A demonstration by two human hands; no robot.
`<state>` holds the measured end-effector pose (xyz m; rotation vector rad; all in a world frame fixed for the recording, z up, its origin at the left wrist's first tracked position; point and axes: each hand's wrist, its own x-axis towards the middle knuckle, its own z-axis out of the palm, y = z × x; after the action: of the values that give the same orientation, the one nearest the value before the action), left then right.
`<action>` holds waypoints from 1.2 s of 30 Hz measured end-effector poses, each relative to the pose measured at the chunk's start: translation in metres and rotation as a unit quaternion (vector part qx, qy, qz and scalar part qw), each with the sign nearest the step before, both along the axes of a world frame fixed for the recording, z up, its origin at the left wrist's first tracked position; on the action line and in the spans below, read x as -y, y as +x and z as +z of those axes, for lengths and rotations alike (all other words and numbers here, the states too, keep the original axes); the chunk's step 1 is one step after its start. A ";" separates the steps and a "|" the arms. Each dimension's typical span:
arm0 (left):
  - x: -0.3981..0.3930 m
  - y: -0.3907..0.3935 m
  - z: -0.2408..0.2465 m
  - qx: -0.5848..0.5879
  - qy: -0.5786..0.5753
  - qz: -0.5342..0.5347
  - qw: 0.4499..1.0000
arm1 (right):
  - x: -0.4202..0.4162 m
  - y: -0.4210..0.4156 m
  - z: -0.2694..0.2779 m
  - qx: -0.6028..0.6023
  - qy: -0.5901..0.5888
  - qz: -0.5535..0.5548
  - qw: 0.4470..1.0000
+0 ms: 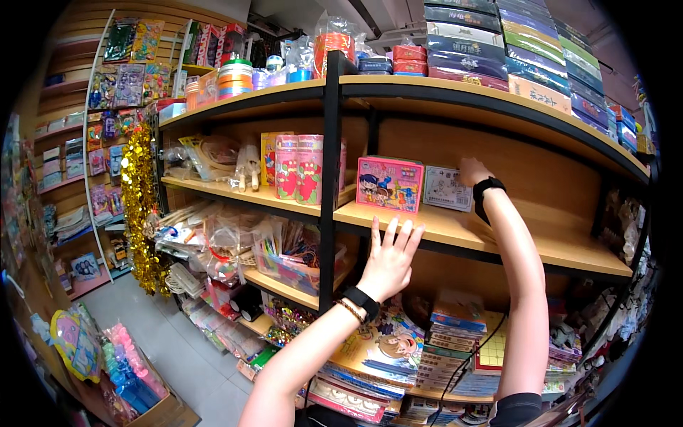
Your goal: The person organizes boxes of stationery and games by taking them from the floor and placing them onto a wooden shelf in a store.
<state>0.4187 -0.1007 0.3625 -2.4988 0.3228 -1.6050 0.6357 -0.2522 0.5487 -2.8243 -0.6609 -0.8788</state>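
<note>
A pink game box (389, 185) with cartoon figures stands upright near the left end of the wooden middle shelf (533, 224). Beside it leans a smaller white box (447, 189) with line drawings and writing. My right hand (474, 172) reaches to the top right corner of the white box; its fingertips are partly hidden, so a grip on the box does not show. Below the pink box, my left hand (392, 256) is spread in front of the shelf edge, fingertips near the board and nothing in it. Both wrists wear black bands.
A black metal post (330, 187) divides the shelving. Pink cylindrical canisters (298, 169) stand left of it. Stacked boxes (467, 42) fill the upper shelf. Books and board games (448, 347) lie below, with a dark cable hanging before them. Gold tinsel (140, 208) hangs by the aisle.
</note>
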 end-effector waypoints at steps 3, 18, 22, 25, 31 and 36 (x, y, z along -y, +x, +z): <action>0.001 0.006 -0.002 0.018 -0.009 -0.004 1.000 | -0.008 0.002 -0.005 0.008 0.007 -0.001 1.000; 0.001 -0.003 0.002 0.021 -0.058 -0.059 0.996 | -0.009 -0.017 -0.017 -0.029 0.003 0.027 0.999; 0.001 -0.006 0.004 0.012 -0.055 -0.062 0.996 | -0.005 -0.012 -0.016 -0.023 -0.012 0.013 1.000; 0.003 -0.008 0.005 0.011 -0.056 -0.063 0.996 | -0.004 -0.007 -0.017 -0.018 -0.049 -0.003 0.999; 0.002 -0.007 0.003 0.018 -0.063 -0.058 0.996 | -0.005 -0.026 -0.020 0.013 -0.016 0.023 1.000; 0.004 -0.004 0.003 0.024 -0.063 -0.068 0.995 | -0.004 -0.021 -0.018 0.011 -0.022 0.033 0.999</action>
<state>0.4143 -0.1051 0.3653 -2.5766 0.4052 -1.7870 0.6145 -0.2477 0.5308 -2.8172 -0.7793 -0.8956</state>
